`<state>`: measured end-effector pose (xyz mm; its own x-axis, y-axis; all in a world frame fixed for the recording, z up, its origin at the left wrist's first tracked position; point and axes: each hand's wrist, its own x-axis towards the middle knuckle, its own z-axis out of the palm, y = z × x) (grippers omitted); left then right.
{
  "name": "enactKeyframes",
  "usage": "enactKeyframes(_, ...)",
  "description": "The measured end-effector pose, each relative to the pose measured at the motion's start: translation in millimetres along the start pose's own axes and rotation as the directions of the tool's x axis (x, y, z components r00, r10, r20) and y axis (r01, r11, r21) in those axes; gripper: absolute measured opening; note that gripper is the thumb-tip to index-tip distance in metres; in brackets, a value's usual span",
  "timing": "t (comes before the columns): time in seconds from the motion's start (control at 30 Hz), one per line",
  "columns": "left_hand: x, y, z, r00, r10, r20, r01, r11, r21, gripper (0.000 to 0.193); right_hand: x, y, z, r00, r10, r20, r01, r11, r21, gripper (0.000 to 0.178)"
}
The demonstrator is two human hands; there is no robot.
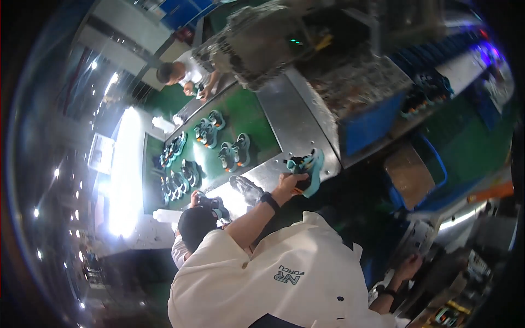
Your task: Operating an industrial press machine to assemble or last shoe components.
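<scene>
My left hand (287,187), with a black band at its wrist, is closed around a dark sneaker with a light teal sole (310,174). The sneaker is held tilted over the metal edge (330,156) of the conveyor. Near that forearm, a grey, shiny shoe-shaped thing (247,188) lies on the metal edge. Low on the right, my right hand (409,267) is held away from my body, beside the cluttered workbench. Its fingers look loosely apart and nothing shows in them, though the area is dim.
Several similar sneakers (235,151) stand on the green conveyor belt (264,123). A co-worker in a dark cap (198,227) handles a shoe close on my left; another person (186,74) works across the belt. To the right are a brown-seated chair (414,169) and a blue-sided machine (372,126).
</scene>
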<state>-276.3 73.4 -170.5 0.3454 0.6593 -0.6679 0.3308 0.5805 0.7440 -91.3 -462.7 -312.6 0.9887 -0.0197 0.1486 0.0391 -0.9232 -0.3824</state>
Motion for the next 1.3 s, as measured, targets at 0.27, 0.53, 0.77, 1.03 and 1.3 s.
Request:
enactKeyframes(0.27,218,4,-191,0.872,0.246,-0.422,-0.194,0.967,0.163,0.042,158,-170,-25,0.965,-0.176,-0.193,0.246,0.86,0.447,0.024)
enactKeyframes(0.53,287,172,-394,0.426,0.838,-0.342,-0.305,0.488,0.818,0.027,249,-459,-12,0.883,-0.452,-0.128,0.412,0.612,0.675,0.021)
enactKeyframes(0.77,117,545,-249,0.135,0.989,-0.065,-0.722,0.143,0.677,0.064,276,-530,7,0.883,-0.443,-0.156,0.465,0.869,0.166,0.035)
enactKeyframes(1.03,124,673,-83,0.236,0.886,0.4,-0.614,-0.183,0.768,0.1,267,-565,-8,0.875,-0.469,-0.116,0.481,0.823,0.301,0.047)
enactKeyframes(1.3,163,678,18,0.254,0.808,0.532,-0.412,-0.407,0.815,0.074,255,-557,-18,0.891,-0.415,-0.183,0.454,0.8,0.393,0.045)
